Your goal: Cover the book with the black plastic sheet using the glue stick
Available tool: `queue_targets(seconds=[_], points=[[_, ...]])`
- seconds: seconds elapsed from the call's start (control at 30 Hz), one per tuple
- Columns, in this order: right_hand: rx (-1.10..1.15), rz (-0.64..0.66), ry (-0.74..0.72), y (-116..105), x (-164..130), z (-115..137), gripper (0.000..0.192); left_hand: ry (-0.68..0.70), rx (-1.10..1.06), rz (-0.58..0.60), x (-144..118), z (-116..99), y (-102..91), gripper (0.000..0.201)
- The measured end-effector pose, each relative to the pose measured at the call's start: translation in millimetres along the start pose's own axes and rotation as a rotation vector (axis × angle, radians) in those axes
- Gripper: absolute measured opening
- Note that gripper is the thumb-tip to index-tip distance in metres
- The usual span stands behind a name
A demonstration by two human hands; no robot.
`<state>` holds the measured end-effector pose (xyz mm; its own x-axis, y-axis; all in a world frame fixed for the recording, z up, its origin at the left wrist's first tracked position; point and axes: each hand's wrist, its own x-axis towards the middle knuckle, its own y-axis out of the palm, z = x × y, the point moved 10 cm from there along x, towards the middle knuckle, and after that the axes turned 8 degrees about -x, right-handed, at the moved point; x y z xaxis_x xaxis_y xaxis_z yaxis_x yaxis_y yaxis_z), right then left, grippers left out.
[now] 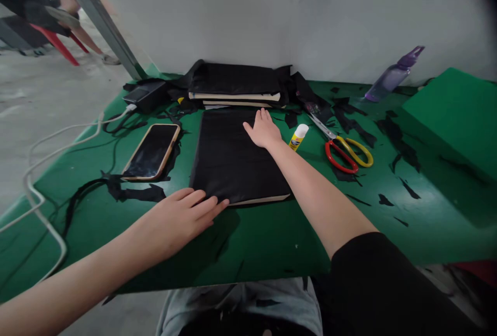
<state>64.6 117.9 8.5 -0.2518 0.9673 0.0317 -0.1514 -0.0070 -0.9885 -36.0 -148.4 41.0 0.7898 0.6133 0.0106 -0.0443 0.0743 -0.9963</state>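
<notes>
A black-covered book (pixel 233 162) lies flat on the green table (pixel 272 237) in front of me. My right hand (pixel 263 129) rests palm down on its far right corner, fingers spread. My left hand (pixel 182 219) lies flat on the table at the book's near left corner, fingertips touching its edge. Neither hand holds anything. Just right of my right hand lies a white and yellow glue stick (pixel 298 136).
Red and yellow scissors (pixel 344 149) lie right of the glue stick. A phone (pixel 152 151) lies to the left, near a black charger (pixel 147 95) and white cable (pixel 42 170). Stacked black-covered books (pixel 236 87) sit behind. A purple bottle (pixel 392 76) and green block (pixel 454 113) stand at the right. Black scraps lie scattered.
</notes>
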Motion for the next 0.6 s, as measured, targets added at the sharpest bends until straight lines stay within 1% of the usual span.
queue_targets(seconds=[0.1,0.17,0.23,0.3,0.37,0.43,0.53,0.6], points=[[0.002,-0.005,0.005,1,1,-1,0.08,-0.011,-0.046,-0.036,-1,2,-8.6,0.04],[0.008,-0.008,0.005,1,1,-1,0.081,-0.044,-0.088,-0.088,-4,6,-15.8,0.037],[0.009,-0.011,0.003,1,1,-1,0.081,-0.139,-0.13,-0.154,-7,16,-21.6,0.036],[0.001,-0.01,0.0,1,1,-1,0.081,-0.258,-0.155,-0.196,-9,28,-21.2,0.042],[-0.008,-0.007,-0.003,1,1,-1,0.081,-0.335,-0.16,-0.193,-11,35,-13.2,0.058],[-0.011,-0.006,0.0,2,1,-1,0.081,-0.35,-0.152,-0.161,-10,36,-0.7,0.074],[-0.019,0.003,0.004,2,3,1,0.081,-0.363,-0.142,-0.118,-12,36,16.6,0.084],[-0.032,0.025,0.009,3,4,1,0.082,-0.379,-0.146,-0.105,-14,37,22.7,0.086]])
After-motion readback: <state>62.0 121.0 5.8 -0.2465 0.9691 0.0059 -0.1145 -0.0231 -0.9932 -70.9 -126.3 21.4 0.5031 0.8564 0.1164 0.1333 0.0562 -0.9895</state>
